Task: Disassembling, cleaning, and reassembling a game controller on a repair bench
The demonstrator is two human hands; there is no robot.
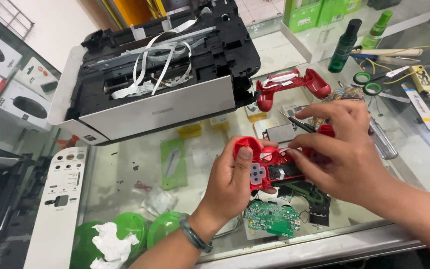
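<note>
Red plastic is the star here: both hands are on an opened-up red game controller shell (269, 167), held just above the glass counter (125, 169) near its front edge. The left hand (232, 182) grips the shell's left handle, fingers curled around it and the thumb pressed flat on top next to the grey rubber button pad. The right hand (347, 154) covers the right side of the shell, fingers bent and pinching a pair of tweezers (294, 121) whose tips point up and left. Right under the shell on the glass sits a green circuit board (272, 219), with a black inner frame piece (309, 197) just beside it. The other red shell half (294, 84) lies further back, touching the corner of a stripped-down printer (160, 69) with white ribbon cables hanging out. Off to the right there's a pair of green-handled scissors (367, 82) and a dark green spray bottle (344, 45), well apart from the hands.
</note>
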